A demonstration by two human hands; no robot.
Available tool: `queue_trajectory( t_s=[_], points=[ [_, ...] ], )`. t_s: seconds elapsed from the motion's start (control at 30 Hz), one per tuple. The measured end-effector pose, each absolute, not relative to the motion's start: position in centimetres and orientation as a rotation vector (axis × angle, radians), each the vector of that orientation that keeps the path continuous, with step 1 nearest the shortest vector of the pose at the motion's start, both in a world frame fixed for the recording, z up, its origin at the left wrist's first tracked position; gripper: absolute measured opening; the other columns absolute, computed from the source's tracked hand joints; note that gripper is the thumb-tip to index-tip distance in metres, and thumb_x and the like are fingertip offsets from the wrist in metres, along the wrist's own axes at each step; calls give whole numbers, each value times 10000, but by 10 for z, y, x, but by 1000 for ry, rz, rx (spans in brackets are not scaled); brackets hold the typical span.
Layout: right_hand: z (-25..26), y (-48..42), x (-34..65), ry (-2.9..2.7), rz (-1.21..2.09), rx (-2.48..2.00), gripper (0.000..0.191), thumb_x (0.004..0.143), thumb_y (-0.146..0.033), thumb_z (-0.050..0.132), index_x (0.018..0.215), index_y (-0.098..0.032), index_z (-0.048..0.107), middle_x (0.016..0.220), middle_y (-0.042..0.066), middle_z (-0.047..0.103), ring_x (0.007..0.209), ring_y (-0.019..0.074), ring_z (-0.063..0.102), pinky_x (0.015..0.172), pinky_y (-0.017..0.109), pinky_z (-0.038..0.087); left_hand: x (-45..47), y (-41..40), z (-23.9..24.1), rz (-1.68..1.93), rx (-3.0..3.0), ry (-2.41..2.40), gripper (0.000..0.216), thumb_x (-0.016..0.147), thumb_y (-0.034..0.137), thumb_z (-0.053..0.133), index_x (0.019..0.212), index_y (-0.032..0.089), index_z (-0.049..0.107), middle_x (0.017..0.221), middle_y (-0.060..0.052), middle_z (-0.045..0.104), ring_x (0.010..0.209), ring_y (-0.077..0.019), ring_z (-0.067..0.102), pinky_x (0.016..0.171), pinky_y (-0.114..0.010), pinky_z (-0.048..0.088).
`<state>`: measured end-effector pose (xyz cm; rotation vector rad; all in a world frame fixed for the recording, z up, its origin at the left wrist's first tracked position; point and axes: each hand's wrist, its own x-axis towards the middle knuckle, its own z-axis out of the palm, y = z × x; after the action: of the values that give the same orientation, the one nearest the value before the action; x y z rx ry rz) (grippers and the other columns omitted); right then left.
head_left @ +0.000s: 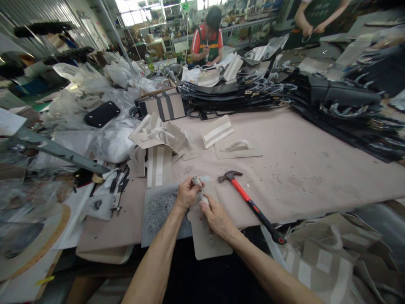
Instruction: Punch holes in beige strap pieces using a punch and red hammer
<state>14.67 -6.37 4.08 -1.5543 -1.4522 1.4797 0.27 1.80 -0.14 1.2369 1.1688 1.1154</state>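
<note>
My left hand (186, 195) is closed around a short whitish rounded piece (196, 181) with a metallic-looking end. My right hand (219, 217) is closed just below it, its thumb pressed to another pale end that looks wrapped; whether both ends belong to one handle I cannot tell. Under both hands lies a flat beige panel (205, 242) with rounded corners, its near end past the table edge. A grey speckled slab (161, 211) is partly beneath the panel and my left forearm. To the right rests a claw hammer (242, 190) with a red and black handle.
Beige panels (160, 166) are piled at left, and one with a wrapped handle (240, 145) lies farther back. Black bags (228, 93) are stacked across the back. More panels (325, 253) fill the lower right. A metal bar (60, 150) slants in from the left. Two people are beyond.
</note>
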Motion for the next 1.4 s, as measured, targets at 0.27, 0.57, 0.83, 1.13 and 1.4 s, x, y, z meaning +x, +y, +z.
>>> queue_trajectory(
  t_s=[0.27, 0.57, 0.83, 1.13, 1.4],
  points=[
    [49, -68, 149, -1592, 1315, -1621, 536, 972, -445, 418, 1405, -139, 492, 814, 51, 681, 746, 203, 636, 702, 301, 475, -1, 14, 9, 1039, 1274, 1130, 303, 762, 367, 743, 963, 164, 644, 888, -65, 761, 809, -186, 712, 745, -279, 547],
    [41, -74, 200, -1738, 632, -1792, 382, 967, -373, 449, 1240, -130, 562, 1114, 134, 628, 963, 241, 604, 874, 352, 463, 0, 14, 5, 1025, 1350, 1128, 199, 800, 292, 667, 952, 167, 639, 892, -58, 739, 798, -169, 679, 738, -267, 518],
    [20, -57, 276, -1800, 704, -2275, 118, 880, -261, 547, 934, -156, 541, 892, 94, 569, 815, 209, 551, 712, 310, 425, -3, 6, 6, 982, 1661, 1145, 128, 867, 227, 585, 943, 171, 671, 886, -29, 705, 831, -155, 635, 787, -254, 477],
    [90, -49, 238, -1321, 1340, -1751, 254, 940, -451, 379, 815, -231, 401, 648, -42, 451, 473, 107, 388, 458, 237, 319, -3, 2, 11, 966, 1749, 1142, 135, 867, 195, 553, 912, 170, 677, 836, -22, 688, 783, -154, 621, 768, -258, 464],
    [126, -51, 230, -2338, 407, -1652, 245, 979, -351, 424, 784, -210, 473, 573, -10, 505, 456, 115, 369, 504, 296, 170, -3, 1, 9, 987, 1765, 1164, 119, 852, 189, 561, 877, 168, 675, 766, -10, 667, 705, -144, 592, 684, -243, 438]
  ],
)
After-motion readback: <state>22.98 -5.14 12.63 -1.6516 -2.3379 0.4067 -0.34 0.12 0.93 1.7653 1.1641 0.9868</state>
